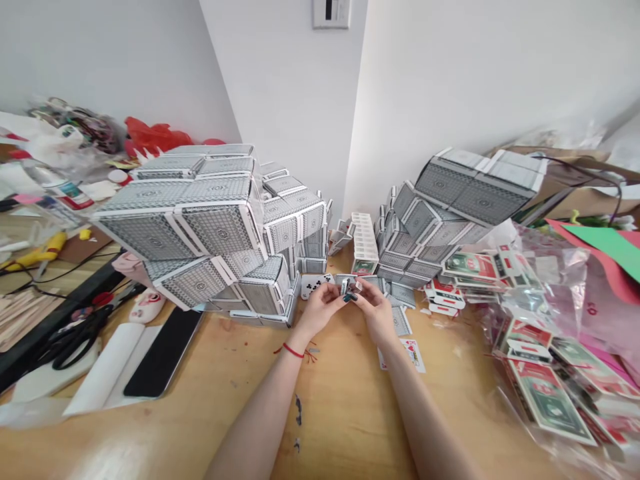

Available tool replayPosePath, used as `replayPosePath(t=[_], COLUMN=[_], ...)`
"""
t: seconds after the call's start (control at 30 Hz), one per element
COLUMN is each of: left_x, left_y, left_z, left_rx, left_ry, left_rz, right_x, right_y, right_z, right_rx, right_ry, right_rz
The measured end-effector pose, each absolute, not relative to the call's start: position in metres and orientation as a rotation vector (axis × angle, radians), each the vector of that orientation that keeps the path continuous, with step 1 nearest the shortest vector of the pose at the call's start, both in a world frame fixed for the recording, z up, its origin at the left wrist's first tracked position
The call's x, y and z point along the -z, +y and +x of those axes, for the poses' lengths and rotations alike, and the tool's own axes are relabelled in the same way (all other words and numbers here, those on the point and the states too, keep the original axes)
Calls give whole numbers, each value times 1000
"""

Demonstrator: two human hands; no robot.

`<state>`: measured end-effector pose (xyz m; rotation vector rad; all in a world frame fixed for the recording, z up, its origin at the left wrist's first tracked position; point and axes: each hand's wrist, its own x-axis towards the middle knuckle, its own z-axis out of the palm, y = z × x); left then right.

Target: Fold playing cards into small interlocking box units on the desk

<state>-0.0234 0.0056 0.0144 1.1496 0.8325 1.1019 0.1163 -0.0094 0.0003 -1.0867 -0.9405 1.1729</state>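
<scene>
My left hand (320, 308) and my right hand (374, 308) meet over the wooden table (345, 407), fingers pinched together on a small deck of playing cards (347, 287). A red string bracelet (293, 351) circles my left wrist. A face-up clubs card (314, 285) lies just beyond my left hand. A tall stack of grey-backed card packs (210, 227) rises at the left, and a second pile of packs (450, 207) leans at the right. One loose face-up card (413, 353) rests under my right forearm.
Red and green card boxes (545, 387) spill from clear plastic bags at the right. A black phone (163, 352) on white paper, black scissors (75, 337) and a pink toy (146, 305) lie at the left. Clutter fills the far left; the wall corner stands behind.
</scene>
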Motion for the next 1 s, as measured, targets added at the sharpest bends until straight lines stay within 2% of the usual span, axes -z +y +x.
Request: replayPosePath(t=[0.2,0.5,1.0], left_x=[-10,-20,-23], left_y=[2,-5,-5], left_z=[-22,-23,-28], left_rx=[-1110,-996,-1228], left_ry=[729,918,1196], left_rz=[1220,1617,1919], right_x=[-6,-14,-8], right_y=[-13,-17,-15], right_z=[116,115,105], right_rx=[-1255,-1344,-1501], right_ry=[-943,-1083,-956], right_rz=[-939,-870,-848])
